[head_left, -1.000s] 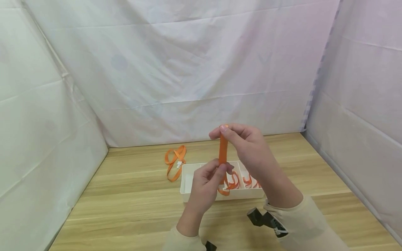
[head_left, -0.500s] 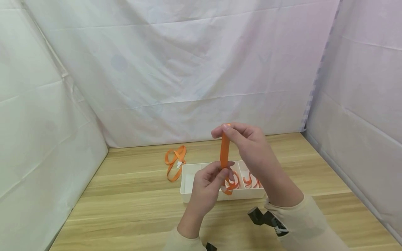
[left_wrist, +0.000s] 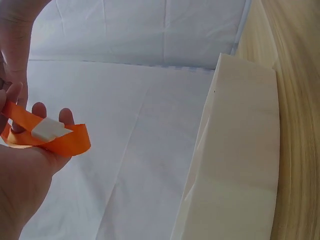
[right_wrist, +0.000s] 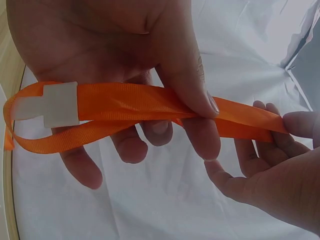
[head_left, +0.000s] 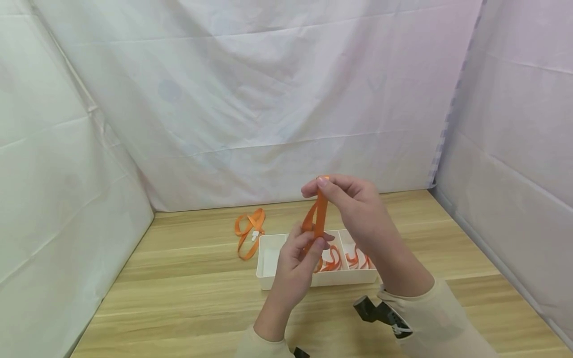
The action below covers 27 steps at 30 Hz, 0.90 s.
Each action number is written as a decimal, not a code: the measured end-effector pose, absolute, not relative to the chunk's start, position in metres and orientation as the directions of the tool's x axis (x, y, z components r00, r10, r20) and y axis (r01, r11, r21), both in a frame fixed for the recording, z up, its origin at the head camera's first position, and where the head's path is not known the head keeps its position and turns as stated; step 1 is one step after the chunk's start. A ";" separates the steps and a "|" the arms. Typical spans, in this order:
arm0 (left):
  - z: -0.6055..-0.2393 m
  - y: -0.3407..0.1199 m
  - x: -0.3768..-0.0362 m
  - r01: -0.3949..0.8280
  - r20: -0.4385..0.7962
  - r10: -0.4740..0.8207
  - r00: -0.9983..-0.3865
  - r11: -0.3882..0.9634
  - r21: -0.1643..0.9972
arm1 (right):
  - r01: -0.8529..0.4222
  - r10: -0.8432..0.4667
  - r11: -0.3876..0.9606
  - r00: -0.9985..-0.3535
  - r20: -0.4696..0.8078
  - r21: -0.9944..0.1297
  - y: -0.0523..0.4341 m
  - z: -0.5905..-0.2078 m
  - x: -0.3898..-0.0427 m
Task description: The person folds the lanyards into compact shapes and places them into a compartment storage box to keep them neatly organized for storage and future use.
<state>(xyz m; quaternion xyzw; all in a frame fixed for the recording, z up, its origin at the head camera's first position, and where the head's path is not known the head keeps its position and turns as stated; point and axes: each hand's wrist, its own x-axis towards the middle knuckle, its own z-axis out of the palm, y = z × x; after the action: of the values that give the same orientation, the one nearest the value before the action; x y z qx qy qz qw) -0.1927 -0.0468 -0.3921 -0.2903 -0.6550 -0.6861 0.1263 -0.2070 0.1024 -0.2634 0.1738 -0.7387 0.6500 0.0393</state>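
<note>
An orange lanyard (head_left: 322, 211) stretches upright between the two hands in the head view, over a white divided box (head_left: 344, 278). At its top the right hand (head_left: 361, 211) pinches the folded strap between thumb and fingertips. Lower down, the left hand (head_left: 293, 271) holds it between thumb and forefinger. A loop of strap bows out to the left between them. In the right wrist view, the lanyard's white plastic clip (right_wrist: 61, 105) hangs past the left hand (right_wrist: 120, 55) inside a loop of strap. The left wrist view also has this clip (left_wrist: 49, 130), beside the left fingers.
Another orange lanyard (head_left: 257, 216) with a white clip lies on the wooden table (head_left: 192, 278), left of the box. Orange straps (head_left: 353, 258) lie in the box's middle and right compartments, partly behind the hands. White cloth (head_left: 268, 99) hangs behind and at both sides.
The right hand has shifted slightly right and the left hand slightly right with it. A strap loop now shows left of the upright section, and the loop hanging below the left hand has risen.
</note>
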 end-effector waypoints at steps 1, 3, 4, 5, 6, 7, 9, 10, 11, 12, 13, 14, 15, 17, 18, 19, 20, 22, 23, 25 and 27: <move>-0.393 -0.047 -0.193 0.563 0.572 0.211 -0.793 -0.105 0.820 | -0.309 -0.208 0.093 -0.936 0.285 -0.946 0.103 -0.264 -0.207; -0.395 -0.048 -0.194 0.580 0.586 0.225 -0.779 -0.100 0.809 | -0.309 -0.209 0.097 -0.936 0.284 -0.946 0.103 -0.264 -0.207; -0.395 -0.049 -0.195 0.588 0.593 0.232 -0.771 -0.098 0.803 | -0.308 -0.209 0.099 -0.936 0.283 -0.946 0.103 -0.264 -0.207; -0.396 -0.050 -0.195 0.582 0.586 0.239 -0.774 -0.093 0.808 | -0.307 -0.210 0.099 -0.936 0.282 -0.947 0.103 -0.264 -0.207; -0.396 -0.051 -0.195 0.573 0.575 0.248 -0.779 -0.088 0.815 | -0.305 -0.210 0.098 -0.937 0.280 -0.947 0.103 -0.263 -0.207; -0.396 -0.053 -0.195 0.559 0.559 0.256 -0.788 -0.082 0.825 | -0.301 -0.207 0.097 -0.938 0.276 -0.949 0.104 -0.263 -0.207; -0.395 -0.056 -0.195 0.518 0.517 0.272 -0.812 -0.075 0.852 | -0.291 -0.203 0.093 -0.942 0.268 -0.952 0.104 -0.263 -0.206; -0.394 -0.057 -0.195 0.495 0.494 0.280 -0.823 -0.072 0.866 | -0.288 -0.201 0.090 -0.943 0.266 -0.953 0.105 -0.262 -0.206; -0.394 -0.058 -0.194 0.475 0.473 0.286 -0.833 -0.067 0.877 | -0.284 -0.199 0.089 -0.944 0.262 -0.955 0.105 -0.262 -0.205; -0.394 -0.059 -0.194 0.465 0.463 0.293 -0.837 -0.065 0.883 | -0.281 -0.196 0.089 -0.946 0.260 -0.956 0.105 -0.262 -0.205; -0.393 -0.059 -0.194 0.461 0.459 0.301 -0.836 -0.067 0.885 | -0.279 -0.194 0.089 -0.946 0.258 -0.956 0.105 -0.261 -0.205; -0.393 -0.059 -0.195 0.468 0.467 0.308 -0.829 -0.075 0.881 | -0.281 -0.196 0.086 -0.946 0.260 -0.956 0.104 -0.261 -0.205; -0.393 -0.059 -0.195 0.482 0.482 0.316 -0.817 -0.082 0.872 | -0.284 -0.198 0.084 -0.944 0.263 -0.955 0.104 -0.261 -0.204; -0.393 -0.058 -0.197 0.515 0.516 0.328 -0.791 -0.097 0.851 | -0.288 -0.201 0.085 -0.943 0.266 -0.954 0.103 -0.260 -0.204; -0.392 -0.057 -0.198 0.532 0.535 0.332 -0.777 -0.107 0.840 | -0.291 -0.202 0.084 -0.941 0.270 -0.953 0.103 -0.260 -0.204; -0.392 -0.056 -0.199 0.550 0.553 0.334 -0.763 -0.114 0.827 | -0.292 -0.204 0.081 -0.941 0.271 -0.953 0.103 -0.261 -0.204; -0.392 -0.056 -0.200 0.567 0.569 0.332 -0.752 -0.115 0.816 | -0.292 -0.205 0.081 -0.941 0.271 -0.953 0.102 -0.261 -0.204; -0.390 -0.054 -0.201 0.584 0.585 0.322 -0.744 -0.110 0.804 | -0.289 -0.205 0.081 -0.942 0.267 -0.954 0.102 -0.261 -0.204; -0.388 -0.054 -0.202 0.592 0.592 0.314 -0.742 -0.106 0.799 | -0.287 -0.206 0.079 -0.942 0.266 -0.955 0.102 -0.261 -0.204; -0.385 -0.052 -0.202 0.599 0.600 0.299 -0.742 -0.104 0.794 | -0.286 -0.211 0.075 -0.941 0.265 -0.955 0.102 -0.261 -0.204; -0.381 -0.052 -0.202 0.598 0.602 0.281 -0.748 -0.111 0.794 | -0.285 -0.216 0.075 -0.940 0.264 -0.955 0.101 -0.261 -0.204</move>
<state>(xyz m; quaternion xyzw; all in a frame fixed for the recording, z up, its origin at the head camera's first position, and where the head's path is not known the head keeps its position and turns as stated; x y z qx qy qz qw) -0.2020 -0.0518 -0.3813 -0.3347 -0.6560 -0.6660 0.1190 -0.2042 0.1009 -0.2609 0.1709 -0.7328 0.6581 0.0265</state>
